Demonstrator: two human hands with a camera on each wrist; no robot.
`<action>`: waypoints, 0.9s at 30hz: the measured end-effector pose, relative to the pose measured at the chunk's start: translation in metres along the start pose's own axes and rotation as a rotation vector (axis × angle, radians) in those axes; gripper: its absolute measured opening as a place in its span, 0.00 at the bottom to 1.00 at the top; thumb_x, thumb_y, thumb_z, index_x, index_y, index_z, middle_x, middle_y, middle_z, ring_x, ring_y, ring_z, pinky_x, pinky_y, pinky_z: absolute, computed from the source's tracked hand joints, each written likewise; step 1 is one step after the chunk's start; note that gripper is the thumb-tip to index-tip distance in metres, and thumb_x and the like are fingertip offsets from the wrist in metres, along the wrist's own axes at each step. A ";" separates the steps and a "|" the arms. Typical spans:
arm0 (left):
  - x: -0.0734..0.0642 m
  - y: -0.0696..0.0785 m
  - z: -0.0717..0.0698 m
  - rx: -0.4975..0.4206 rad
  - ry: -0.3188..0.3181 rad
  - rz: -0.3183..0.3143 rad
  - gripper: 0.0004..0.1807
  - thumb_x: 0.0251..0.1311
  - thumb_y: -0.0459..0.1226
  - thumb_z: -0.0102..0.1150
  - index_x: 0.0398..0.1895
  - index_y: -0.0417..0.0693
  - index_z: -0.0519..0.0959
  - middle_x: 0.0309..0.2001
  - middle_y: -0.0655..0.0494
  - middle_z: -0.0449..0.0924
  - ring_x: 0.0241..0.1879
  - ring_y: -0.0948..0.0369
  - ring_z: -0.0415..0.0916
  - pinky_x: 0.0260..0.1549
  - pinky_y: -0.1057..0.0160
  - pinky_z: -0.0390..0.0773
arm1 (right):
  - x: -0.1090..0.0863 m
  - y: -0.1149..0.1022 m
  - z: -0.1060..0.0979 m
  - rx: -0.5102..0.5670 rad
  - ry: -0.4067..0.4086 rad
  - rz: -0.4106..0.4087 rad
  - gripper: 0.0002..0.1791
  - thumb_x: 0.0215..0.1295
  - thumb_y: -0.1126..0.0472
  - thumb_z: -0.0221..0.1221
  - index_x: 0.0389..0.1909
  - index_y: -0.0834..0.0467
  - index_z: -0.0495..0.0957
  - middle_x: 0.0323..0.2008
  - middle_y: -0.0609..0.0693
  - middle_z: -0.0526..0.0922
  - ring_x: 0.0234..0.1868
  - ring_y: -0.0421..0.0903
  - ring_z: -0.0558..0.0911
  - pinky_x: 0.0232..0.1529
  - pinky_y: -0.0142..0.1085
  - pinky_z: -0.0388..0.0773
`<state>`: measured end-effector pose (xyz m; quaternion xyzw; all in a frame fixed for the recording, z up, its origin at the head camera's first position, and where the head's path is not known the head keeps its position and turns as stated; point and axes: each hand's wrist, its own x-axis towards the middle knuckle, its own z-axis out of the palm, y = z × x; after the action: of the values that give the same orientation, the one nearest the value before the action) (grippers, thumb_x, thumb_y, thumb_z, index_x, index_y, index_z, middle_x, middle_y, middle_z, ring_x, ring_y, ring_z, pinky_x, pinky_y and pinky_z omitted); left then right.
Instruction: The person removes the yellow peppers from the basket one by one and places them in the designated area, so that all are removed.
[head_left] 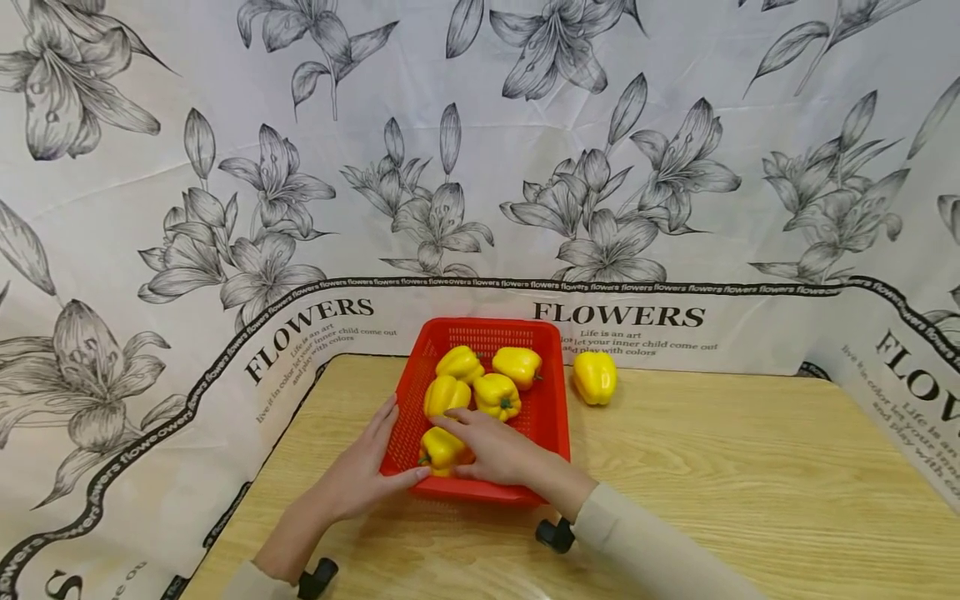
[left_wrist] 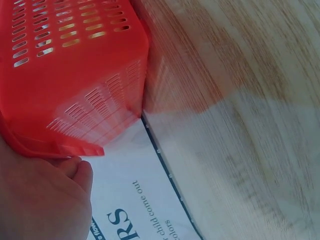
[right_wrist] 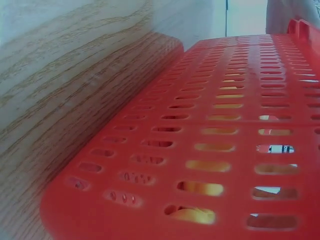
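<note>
A red plastic basket (head_left: 555,417) with slotted walls stands on the table, with several yellow bell peppers (head_left: 517,367) inside. At its front left corner, my left hand (head_left: 356,475) holds the rim, thumb toward the front edge and fingers along the left side. The left wrist view shows those fingers (left_wrist: 82,172) bent at the rim. My right hand (head_left: 498,450) reaches over the front right edge and grips the nearest yellow bell pepper (head_left: 441,447), fingers over its top and thumb low. In the right wrist view, the basket's wall (right_wrist: 100,215) hides this hand.
Another yellow bell pepper (head_left: 595,378) lies outside the basket, to its right. The wooden table (head_left: 750,467) reaches back to a white curtain (head_left: 465,225) with a flower print. Black camera mounts (head_left: 555,534) hang below both wrists.
</note>
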<state>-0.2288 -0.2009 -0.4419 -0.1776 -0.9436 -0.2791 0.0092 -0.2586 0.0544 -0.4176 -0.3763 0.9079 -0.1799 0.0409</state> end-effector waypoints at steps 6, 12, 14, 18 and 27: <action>-0.001 0.001 -0.001 -0.008 0.000 -0.004 0.61 0.59 0.69 0.59 0.84 0.47 0.45 0.84 0.56 0.37 0.78 0.45 0.51 0.69 0.37 0.64 | 0.002 0.001 0.002 -0.013 -0.054 -0.032 0.40 0.67 0.55 0.68 0.78 0.47 0.64 0.75 0.53 0.66 0.73 0.55 0.68 0.71 0.52 0.68; -0.002 0.002 -0.001 -0.011 0.003 -0.008 0.60 0.59 0.68 0.60 0.84 0.48 0.45 0.84 0.55 0.38 0.78 0.44 0.52 0.69 0.36 0.64 | 0.001 0.001 0.002 -0.043 -0.076 -0.044 0.37 0.66 0.56 0.68 0.75 0.44 0.68 0.72 0.52 0.69 0.69 0.53 0.71 0.69 0.49 0.71; -0.001 0.002 -0.001 -0.015 0.004 -0.005 0.60 0.60 0.68 0.60 0.84 0.48 0.45 0.84 0.55 0.38 0.78 0.44 0.52 0.69 0.36 0.64 | 0.001 0.001 0.002 -0.061 -0.067 -0.043 0.36 0.66 0.55 0.69 0.74 0.43 0.70 0.68 0.50 0.72 0.64 0.50 0.73 0.66 0.46 0.74; -0.001 0.002 0.000 -0.026 0.005 -0.004 0.61 0.59 0.69 0.60 0.84 0.50 0.44 0.84 0.57 0.37 0.78 0.44 0.52 0.68 0.36 0.64 | 0.001 0.000 0.002 -0.063 -0.055 -0.023 0.34 0.64 0.55 0.70 0.72 0.42 0.73 0.62 0.48 0.74 0.58 0.47 0.74 0.63 0.43 0.77; -0.001 0.002 0.000 -0.034 0.015 -0.006 0.61 0.57 0.70 0.60 0.84 0.54 0.44 0.84 0.58 0.38 0.77 0.46 0.54 0.67 0.37 0.67 | 0.000 0.000 0.002 -0.025 -0.041 0.007 0.32 0.65 0.56 0.70 0.70 0.48 0.74 0.65 0.50 0.76 0.63 0.48 0.77 0.66 0.46 0.74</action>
<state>-0.2272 -0.1991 -0.4412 -0.1726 -0.9393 -0.2964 0.0123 -0.2581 0.0542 -0.4197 -0.3771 0.9104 -0.1607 0.0553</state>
